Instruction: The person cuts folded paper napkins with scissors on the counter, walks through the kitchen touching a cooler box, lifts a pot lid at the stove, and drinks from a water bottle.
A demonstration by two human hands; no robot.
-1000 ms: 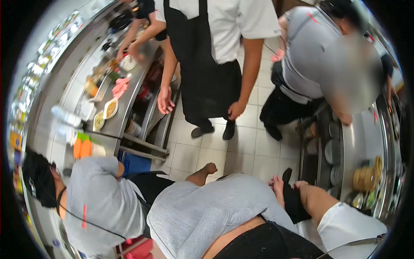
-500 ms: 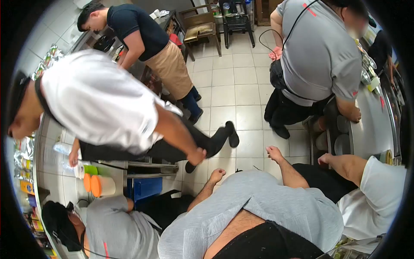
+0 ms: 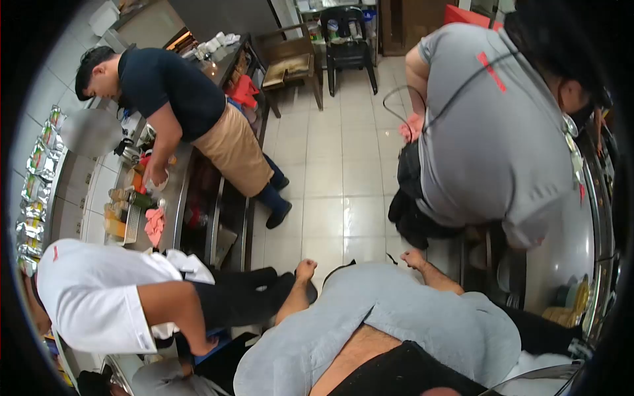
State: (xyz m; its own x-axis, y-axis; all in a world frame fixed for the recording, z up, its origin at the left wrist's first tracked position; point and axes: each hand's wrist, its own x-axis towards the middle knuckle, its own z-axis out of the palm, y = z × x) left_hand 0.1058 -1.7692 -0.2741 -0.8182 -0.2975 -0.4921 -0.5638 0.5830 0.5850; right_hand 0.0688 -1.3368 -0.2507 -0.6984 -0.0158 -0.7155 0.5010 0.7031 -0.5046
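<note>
My left hand (image 3: 305, 269) hangs in front of my grey shirt (image 3: 403, 307), its fingers curled in, with nothing visible in them. It is nearest to the dark trouser leg of the person in white. On the other side, my right hand (image 3: 414, 258) is also curled, above the tiled floor (image 3: 323, 218), with no object visible in it. A small dark thin thing (image 3: 391, 258) shows just beside it; I cannot tell what it is.
A person in a dark shirt (image 3: 175, 82) bends over the left counter (image 3: 173, 191), near a pink cloth (image 3: 154, 226). A person in white (image 3: 99, 294) leans at lower left. A person in grey (image 3: 489, 132) stands right, beside a steel counter (image 3: 561, 244). Chairs (image 3: 349, 46) stand far back.
The person in white has moved from the middle to the left and lower down. My hands have come out in front of my body. The person in the dark shirt is more fully in view.
</note>
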